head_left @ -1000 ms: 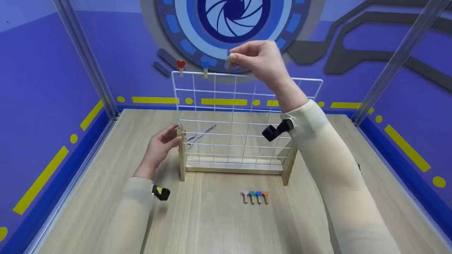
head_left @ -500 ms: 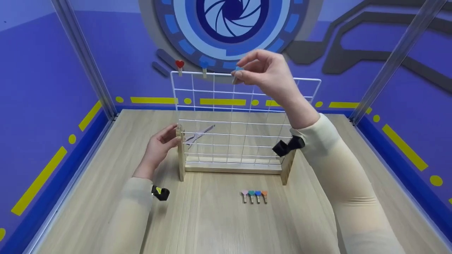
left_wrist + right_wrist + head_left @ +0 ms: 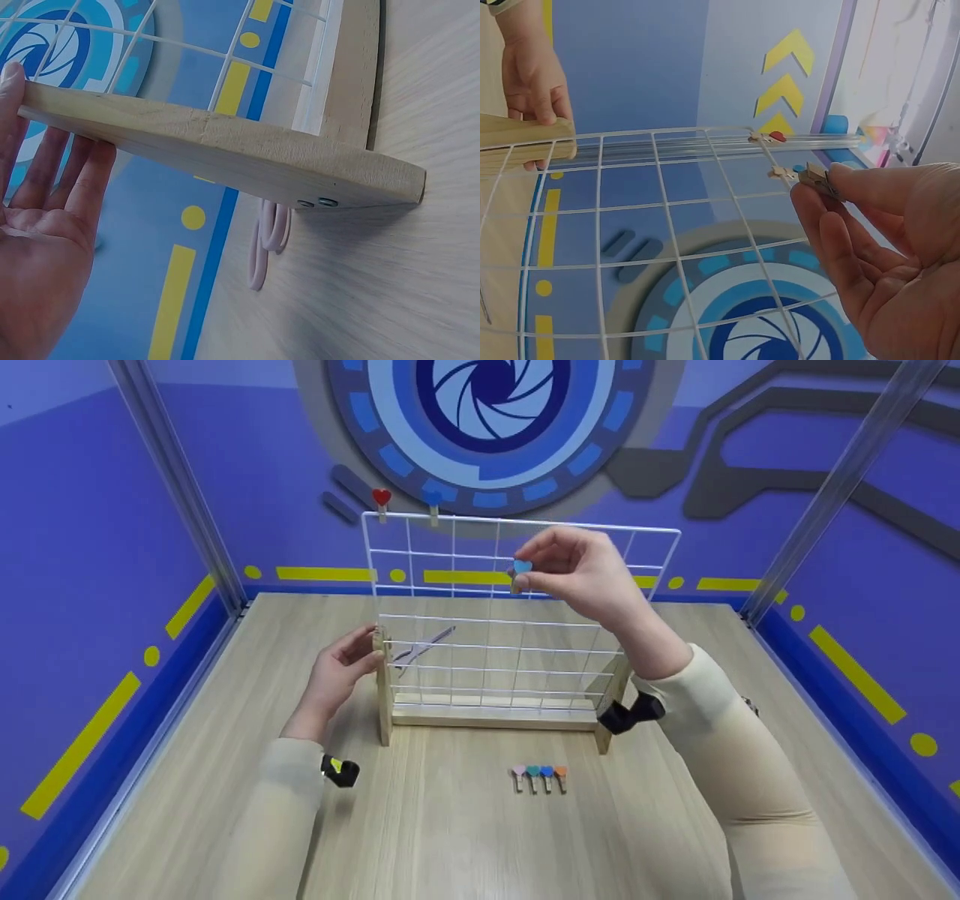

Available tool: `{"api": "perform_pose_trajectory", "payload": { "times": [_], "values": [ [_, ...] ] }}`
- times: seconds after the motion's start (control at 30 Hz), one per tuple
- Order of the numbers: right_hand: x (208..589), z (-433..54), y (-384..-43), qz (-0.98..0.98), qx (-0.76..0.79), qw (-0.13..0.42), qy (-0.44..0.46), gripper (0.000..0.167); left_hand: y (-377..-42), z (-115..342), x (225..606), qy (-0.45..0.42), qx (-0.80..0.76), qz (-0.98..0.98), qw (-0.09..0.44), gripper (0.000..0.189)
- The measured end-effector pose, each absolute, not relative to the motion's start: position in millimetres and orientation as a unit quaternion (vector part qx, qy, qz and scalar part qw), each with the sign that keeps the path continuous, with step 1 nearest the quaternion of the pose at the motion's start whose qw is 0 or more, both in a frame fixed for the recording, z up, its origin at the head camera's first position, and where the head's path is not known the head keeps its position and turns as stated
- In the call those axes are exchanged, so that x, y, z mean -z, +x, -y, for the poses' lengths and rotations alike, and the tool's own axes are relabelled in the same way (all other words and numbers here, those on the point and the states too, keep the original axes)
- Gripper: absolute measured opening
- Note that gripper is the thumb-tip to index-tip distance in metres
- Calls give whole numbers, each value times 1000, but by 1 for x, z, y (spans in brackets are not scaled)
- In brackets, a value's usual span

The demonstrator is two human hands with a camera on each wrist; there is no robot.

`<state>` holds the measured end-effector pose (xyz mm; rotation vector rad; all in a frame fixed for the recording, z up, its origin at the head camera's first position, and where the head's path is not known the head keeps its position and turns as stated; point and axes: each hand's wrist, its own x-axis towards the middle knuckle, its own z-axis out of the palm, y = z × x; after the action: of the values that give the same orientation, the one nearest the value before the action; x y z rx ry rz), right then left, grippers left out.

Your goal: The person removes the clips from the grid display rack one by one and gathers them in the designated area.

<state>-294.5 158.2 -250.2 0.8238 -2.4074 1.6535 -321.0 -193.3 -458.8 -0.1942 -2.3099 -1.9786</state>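
My right hand pinches a small wooden clothespin with a light-blue heart between thumb and fingertips, in front of the white wire grid. In the right wrist view the wooden side of that clothespin shows. With thumb and fingers on opposite faces, my left hand grips the left post of the wooden stand that carries the grid. Two clothespins are clipped on the grid's top bar at the left: one with a red heart, one with a blue heart.
Several heart clothespins, pink, green, blue and orange, lie in a row on the tabletop before the stand. Behind the grid lies what looks like scissors with pinkish loops. Printed panels enclose the table.
My right hand has come down from above the top bar to below it, bringing the clothespin along; its light-blue heart now faces the head camera. My left hand stays on the post.
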Motion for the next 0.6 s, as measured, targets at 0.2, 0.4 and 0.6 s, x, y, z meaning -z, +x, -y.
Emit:
{"api": "perform_pose_trajectory", "payload": {
  "times": [0.2,0.4,0.6],
  "values": [
    [266,-165,-287,798,-538,36,270,26,-321,193,459,-63,647,758,45,61],
    [282,-172,-282,803,-532,20,268,23,-320,194,459,-66,647,758,47,62],
    [301,-180,-276,809,-528,0,258,24,-321,194,459,-66,649,757,47,59]
  ]
}}
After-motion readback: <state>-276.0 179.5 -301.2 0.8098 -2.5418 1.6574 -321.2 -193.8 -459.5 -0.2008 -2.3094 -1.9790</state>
